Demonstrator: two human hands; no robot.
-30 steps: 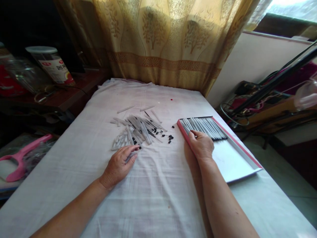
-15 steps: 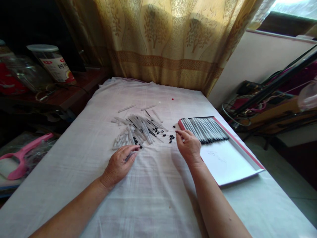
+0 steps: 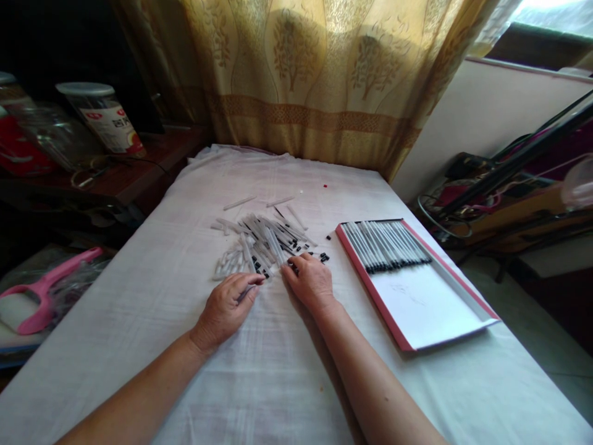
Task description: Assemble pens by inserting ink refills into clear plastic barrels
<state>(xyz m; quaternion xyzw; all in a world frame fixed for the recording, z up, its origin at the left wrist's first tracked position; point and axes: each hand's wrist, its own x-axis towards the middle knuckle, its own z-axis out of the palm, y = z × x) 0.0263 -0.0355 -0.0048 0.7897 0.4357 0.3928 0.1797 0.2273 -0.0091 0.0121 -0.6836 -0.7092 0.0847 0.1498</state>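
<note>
My left hand [image 3: 229, 306] rests on the cloth at the near edge of a loose pile of clear pen barrels [image 3: 262, 232]. Its thumb and fingers are curled together around something thin and mostly hidden. At the pile's right side is my right hand [image 3: 309, 281], with fingers bent and tips close together at the near end of a translucent pen barrel [image 3: 276, 247]. Whether they grip it cannot be made out. Small black pen caps [image 3: 325, 257] lie beyond the right hand, and some are among the barrels. Thin dark refills are mixed into the pile.
A shallow red-edged box lid [image 3: 382, 309] stands to the right, with a row of pens [image 3: 386, 246] across its far half. A tiny red piece [image 3: 325, 186] lies farther back. Jars [image 3: 104, 120] stand on a dark cabinet at left; a patterned curtain [image 3: 296, 62] hangs behind.
My right hand has moved left from beside the box lid to the pile. My left hand has stayed nearly in place. The view has shifted slightly.
</note>
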